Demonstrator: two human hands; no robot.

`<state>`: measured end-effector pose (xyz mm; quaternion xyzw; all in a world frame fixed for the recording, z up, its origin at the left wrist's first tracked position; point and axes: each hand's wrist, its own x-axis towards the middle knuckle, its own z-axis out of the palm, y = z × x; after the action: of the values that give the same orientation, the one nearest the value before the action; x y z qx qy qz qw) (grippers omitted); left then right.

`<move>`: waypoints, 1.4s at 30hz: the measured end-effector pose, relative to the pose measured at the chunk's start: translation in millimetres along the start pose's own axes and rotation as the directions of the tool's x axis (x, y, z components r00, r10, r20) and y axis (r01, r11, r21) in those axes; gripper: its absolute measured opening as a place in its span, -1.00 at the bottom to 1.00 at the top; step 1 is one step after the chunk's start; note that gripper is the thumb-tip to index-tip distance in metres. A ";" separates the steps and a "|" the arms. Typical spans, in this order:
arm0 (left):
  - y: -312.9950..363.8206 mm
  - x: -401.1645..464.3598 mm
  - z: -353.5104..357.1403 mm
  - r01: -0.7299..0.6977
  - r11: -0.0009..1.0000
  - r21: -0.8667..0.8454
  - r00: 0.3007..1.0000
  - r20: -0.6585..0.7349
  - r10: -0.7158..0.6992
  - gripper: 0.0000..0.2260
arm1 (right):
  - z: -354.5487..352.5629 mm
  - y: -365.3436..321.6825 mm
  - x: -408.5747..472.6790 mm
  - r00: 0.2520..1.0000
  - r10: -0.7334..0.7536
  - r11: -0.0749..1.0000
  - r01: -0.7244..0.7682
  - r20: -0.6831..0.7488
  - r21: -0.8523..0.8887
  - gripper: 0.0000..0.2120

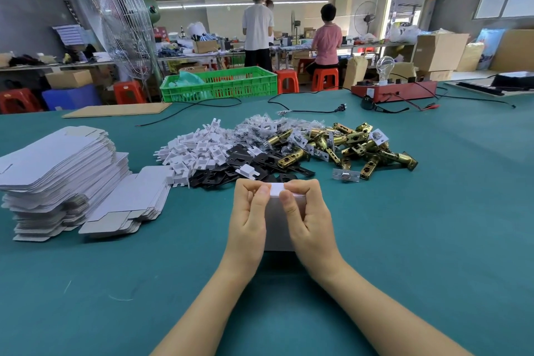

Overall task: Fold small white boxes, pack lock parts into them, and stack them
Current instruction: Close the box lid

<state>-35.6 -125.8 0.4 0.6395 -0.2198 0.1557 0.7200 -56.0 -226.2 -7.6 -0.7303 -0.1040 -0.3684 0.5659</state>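
Head view: you've got one small white box [279, 220] upright on the green table [433, 225], left hand [249, 212] and right hand [309, 215] both curled around it, thumbs pinching the top flap down, so you're mid-fold. Next you'll probably need to tuck that flap, then grab parts. Count-wise: one box, two stacks of flat blanks [57, 176], and heaps of white inserts [193, 150], black plates [248, 162] and brass latches [355, 144], too many to count.

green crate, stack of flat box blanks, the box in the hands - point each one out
green crate [231, 87], head view, front mesh wall
stack of flat box blanks [57, 159], head view, top sheet
white box [278, 225], head view, side facing the camera between both hands
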 end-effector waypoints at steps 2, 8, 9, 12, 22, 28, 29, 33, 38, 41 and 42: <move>-1.5 -0.8 0.1 -0.009 1.000 0.002 1.000 0.008 0.009 -0.89 | 0.4 3.1 -0.3 1.000 0.013 1.000 -0.012 0.020 -0.022 -0.91; -11.9 -5.0 -3.8 0.082 0.995 0.058 0.987 0.130 -0.089 -0.80 | -4.8 6.0 6.9 0.993 0.101 0.995 -0.100 0.054 -0.019 -0.94; -13.4 -4.1 -4.3 0.110 0.991 0.078 0.980 0.158 -0.122 -0.75 | -6.9 6.4 9.9 0.988 0.152 0.988 -0.153 0.024 0.021 -0.94; -19.0 -2.5 -6.2 0.197 0.952 0.233 0.941 0.227 -0.251 -0.59 | -19.3 13.8 21.4 0.893 0.438 0.884 -0.404 -0.109 0.236 -0.89; -24.9 6.0 -12.0 0.461 0.886 0.041 0.884 0.069 -0.463 -0.88 | -38.1 17.0 27.2 0.891 0.377 0.819 -0.193 0.254 -0.541 -0.13; -23.8 3.3 -10.5 0.446 0.893 0.058 0.883 0.132 -0.450 -0.87 | -40.8 22.0 21.3 0.825 0.432 0.703 -0.054 0.365 -0.710 -0.01; -22.7 2.9 -9.5 0.441 0.896 0.055 0.884 0.145 -0.444 -0.84 | -39.6 23.4 21.2 0.844 0.415 0.680 -0.039 0.340 -0.732 -0.09; -20.1 2.8 -5.5 0.467 0.884 0.009 0.871 0.170 -0.462 -0.80 | -51.6 21.0 31.9 0.904 0.366 0.568 -0.029 0.221 -0.822 -0.22; -25.0 5.2 -5.9 0.491 0.870 0.042 0.859 0.139 -0.492 -0.76 | -124.3 19.7 59.4 0.889 0.454 0.364 -0.249 -0.063 -0.898 -0.17; -26.7 5.0 -5.6 0.489 0.869 0.072 0.856 0.152 -0.494 -0.75 | -169.4 28.6 61.7 0.825 0.520 0.255 -0.397 -0.221 -0.882 -0.23; -27.5 5.2 -6.0 0.489 0.869 0.079 0.855 0.153 -0.495 -0.75 | -179.2 32.3 60.1 0.789 0.560 0.237 -0.444 -0.252 -0.864 -0.25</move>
<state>-16.6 -123.9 -20.9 0.6985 -0.1061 -0.0837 0.7027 -70.6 -414.9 23.4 -0.9253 0.3158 -0.1230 0.1704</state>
